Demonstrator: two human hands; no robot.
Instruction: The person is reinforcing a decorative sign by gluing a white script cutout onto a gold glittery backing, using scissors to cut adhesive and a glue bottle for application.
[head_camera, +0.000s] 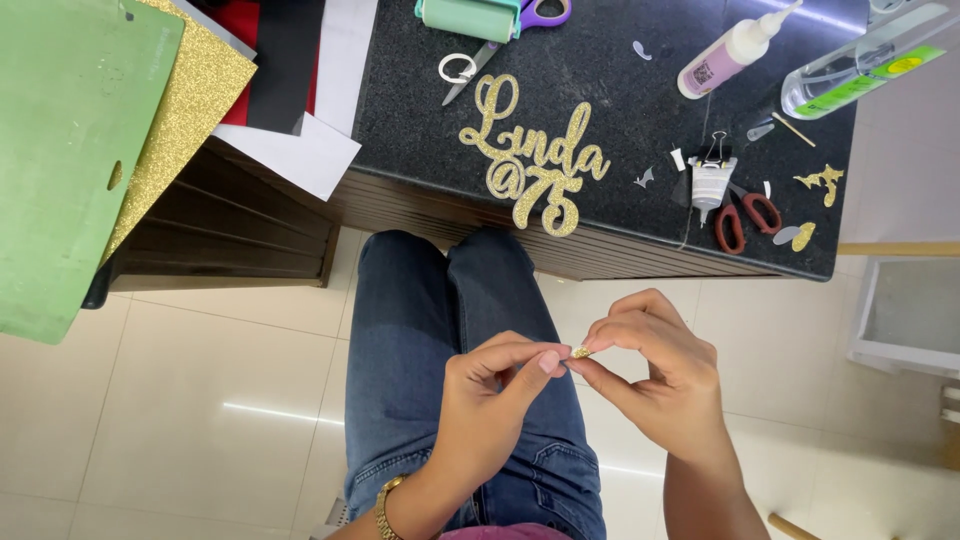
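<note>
Head view: low in the centre of the frame, both hands meet over the person's lap in blue jeans (440, 330). The left hand (490, 400) and the right hand (655, 375) are each closed in a fingertip pinch on the same tiny gold glitter piece (580, 352), which sits between the 2 sets of fingertips, above the right thigh and well apart from the table. Going by the grip, the step in hand looks like fine work on that scrap, perhaps peeling a backing or picking at an edge; any further move would call for a steady pinch and small, careful finger motion, since the piece is so small it could slip to the tiled floor (200, 400).

In the upper centre, a black speckled table (600, 90) carries a gold glitter cut-out (535, 155) of script letters and numerals, red-handled scissors (745, 215), a white glue bottle (735, 50), a clear bottle (860, 65) at upper right and a binder clip (713, 150). At upper left lie a green mat (70, 150) and a gold glitter sheet (185, 110).

The gold piece is mostly hidden by the fingertips, so its shape is unclear. The green mat, the clear bottle and a teal roller (470, 18) at the top edge are cut off by the frame
</note>
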